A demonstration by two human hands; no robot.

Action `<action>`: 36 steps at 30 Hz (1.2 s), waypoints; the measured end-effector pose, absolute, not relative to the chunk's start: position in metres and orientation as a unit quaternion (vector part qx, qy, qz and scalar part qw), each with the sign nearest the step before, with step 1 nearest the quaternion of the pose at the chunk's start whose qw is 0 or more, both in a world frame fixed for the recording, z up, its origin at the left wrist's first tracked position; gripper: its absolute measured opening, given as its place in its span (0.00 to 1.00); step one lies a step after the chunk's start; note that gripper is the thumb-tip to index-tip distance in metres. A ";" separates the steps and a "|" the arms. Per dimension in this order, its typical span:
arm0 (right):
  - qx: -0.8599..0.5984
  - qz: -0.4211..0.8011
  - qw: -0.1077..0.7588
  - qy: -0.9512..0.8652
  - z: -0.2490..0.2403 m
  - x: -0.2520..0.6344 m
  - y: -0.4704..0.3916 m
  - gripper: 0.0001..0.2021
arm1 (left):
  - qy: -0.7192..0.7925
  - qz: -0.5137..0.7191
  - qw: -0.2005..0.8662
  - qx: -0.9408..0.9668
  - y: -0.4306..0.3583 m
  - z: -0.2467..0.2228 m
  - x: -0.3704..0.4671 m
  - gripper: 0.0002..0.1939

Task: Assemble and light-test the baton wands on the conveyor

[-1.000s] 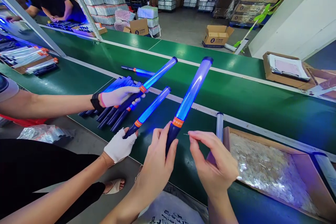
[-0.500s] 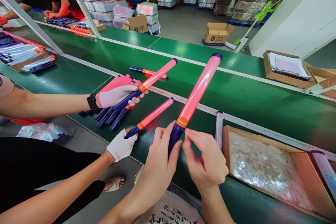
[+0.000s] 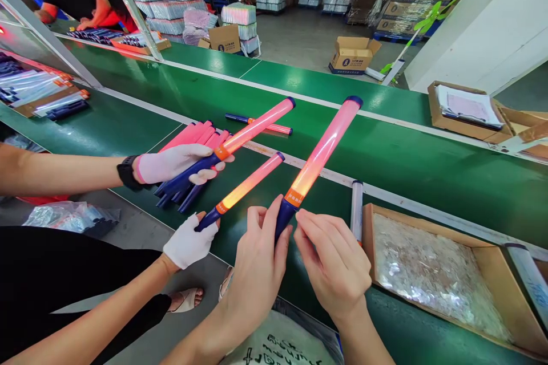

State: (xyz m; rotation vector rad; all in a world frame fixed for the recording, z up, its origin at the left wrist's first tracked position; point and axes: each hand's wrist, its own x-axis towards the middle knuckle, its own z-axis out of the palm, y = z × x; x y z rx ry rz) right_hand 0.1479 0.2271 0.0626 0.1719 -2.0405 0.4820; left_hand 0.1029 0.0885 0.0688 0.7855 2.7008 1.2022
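Observation:
My left hand [image 3: 257,256] is closed around the dark blue handle of a light stick [image 3: 323,151], held tilted up to the right. Its pink tube glows yellow-orange just above the orange band. The thumb and fingers of my right hand [image 3: 334,262] are pinched together against the handle, just below the band; whatever they grip is too small to make out. To the left, a co-worker's two white-gloved hands [image 3: 188,242] each hold a similar light stick [image 3: 252,179], the nearer one glowing yellow low in its tube.
A pile of light sticks [image 3: 180,197] lies under the co-worker's upper hand, and one light stick [image 3: 237,118] lies on the green belt [image 3: 406,137]. At right is a cardboard box [image 3: 505,285] with clear plastic scraps, beside a pale tube [image 3: 357,211].
Yellow-orange glow now shows low in my stick and the co-worker's nearer one. My stick has dipped slightly. The co-worker's hands have shifted left, and the stick on the belt has moved right.

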 end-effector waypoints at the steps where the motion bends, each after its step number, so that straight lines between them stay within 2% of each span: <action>1: 0.073 0.202 0.494 -0.842 0.062 0.147 0.227 0.17 | 0.886 0.384 0.034 0.257 0.089 0.069 0.103 0.25; 10: 0.062 0.236 0.500 -0.831 0.056 0.148 0.223 0.17 | 0.883 0.381 0.021 0.274 0.091 0.072 0.101 0.23; 15: 0.042 0.275 0.519 -0.808 0.059 0.148 0.226 0.18 | 0.866 0.430 0.050 0.250 0.092 0.073 0.100 0.17; 17: 0.016 0.297 0.536 -0.790 0.060 0.148 0.228 0.19 | 0.836 0.491 0.110 0.219 0.092 0.075 0.098 0.16; 19: -0.004 0.302 0.548 -0.780 0.060 0.150 0.230 0.18 | 0.770 0.575 0.214 0.176 0.092 0.078 0.097 0.18; 21: -0.011 0.305 0.548 -0.779 0.060 0.152 0.232 0.18 | 0.670 0.662 0.306 0.136 0.093 0.081 0.096 0.19; 25: 0.001 0.322 0.540 -0.777 0.063 0.155 0.234 0.18 | 0.442 0.789 0.418 0.083 0.092 0.085 0.092 0.15; 28: 0.019 0.335 0.535 -0.776 0.066 0.156 0.232 0.18 | 0.333 0.812 0.476 0.057 0.090 0.086 0.088 0.15; 31: 0.026 0.350 0.522 -0.777 0.068 0.157 0.230 0.18 | 0.296 0.819 0.490 0.039 0.088 0.086 0.086 0.19; 36: 0.039 0.369 0.514 -0.773 0.069 0.157 0.226 0.19 | 0.245 0.819 0.515 0.058 0.086 0.084 0.084 0.19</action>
